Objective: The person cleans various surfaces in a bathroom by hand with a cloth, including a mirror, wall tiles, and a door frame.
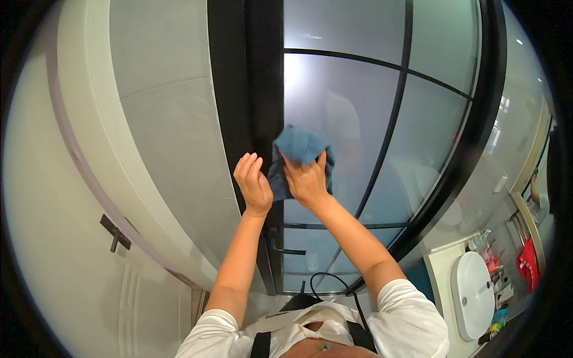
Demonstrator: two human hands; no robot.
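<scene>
A blue cloth (301, 143) is bunched under my right hand (307, 182), which presses it against the frosted glass door (352, 101) close to its black frame. Part of the cloth hangs down on both sides of that hand, and its fingertips are partly covered by the folds. My left hand (255, 185) is raised just left of the cloth, in front of the black door frame (239, 89). Its fingers are stretched out and it holds nothing. Whether its edge touches the cloth or frame I cannot tell.
Below my hands a black door handle (289, 251) sticks out from the frame. A white door (71, 256) with a black handle (115, 233) stands at the left, beside grey wall tiles (161, 119). At the lower right are a white basin (474, 292), several toiletries and a red cloth (527, 265).
</scene>
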